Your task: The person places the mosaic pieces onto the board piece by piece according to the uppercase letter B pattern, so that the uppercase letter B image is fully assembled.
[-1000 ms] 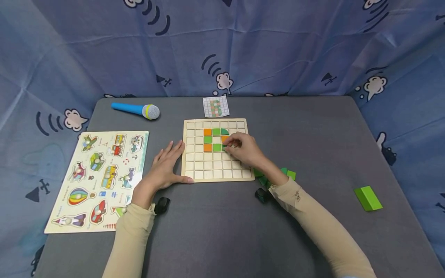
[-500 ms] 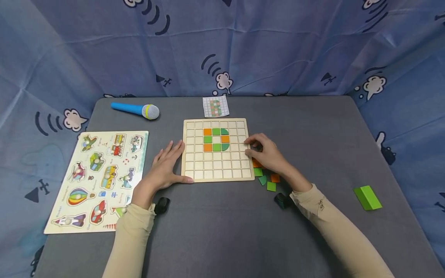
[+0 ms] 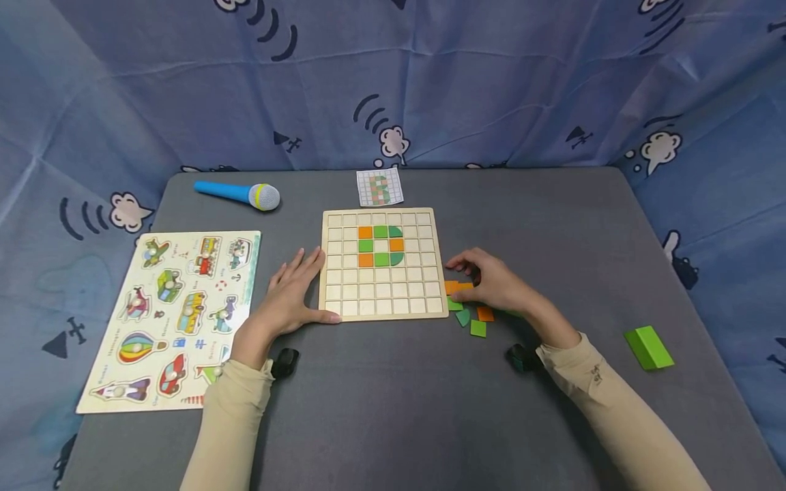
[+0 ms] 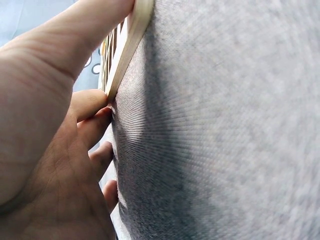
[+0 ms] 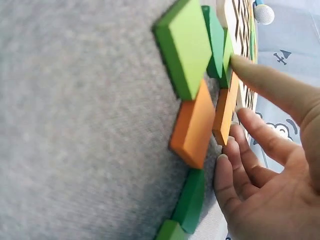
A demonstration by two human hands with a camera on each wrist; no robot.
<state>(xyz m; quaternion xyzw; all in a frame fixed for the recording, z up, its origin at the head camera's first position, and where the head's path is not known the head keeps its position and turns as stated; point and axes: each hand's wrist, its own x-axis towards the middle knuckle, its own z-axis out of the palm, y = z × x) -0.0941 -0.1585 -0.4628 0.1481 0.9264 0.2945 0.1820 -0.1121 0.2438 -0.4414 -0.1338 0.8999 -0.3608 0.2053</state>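
Observation:
A wooden grid board (image 3: 350, 293) lies at mid-table, with orange, light green and dark green tiles (image 3: 381, 259) set in some of its cells. My left hand (image 3: 288, 300) has its fingers spread along the board's left edge, thumb at the near corner. Right of the board, my right hand (image 3: 494, 281) is over a pile of loose tiles. In the right wrist view its thumb touches a light green tile (image 5: 227, 57); the other fingers are near an orange tile (image 5: 225, 112). Closer to the camera are a light green square (image 5: 185, 47) and another orange tile (image 5: 195, 127).
A small pattern card (image 3: 379, 188) lies behind the board. To the left are a toy microphone (image 3: 236, 194) and a vehicle picture puzzle (image 3: 202, 286). A green block (image 3: 649, 348) stands at the far right.
My right hand has left a dark green rounded tile in the board's cell and moved right and nearer to the loose tiles. My left hand stays at the board's edge.

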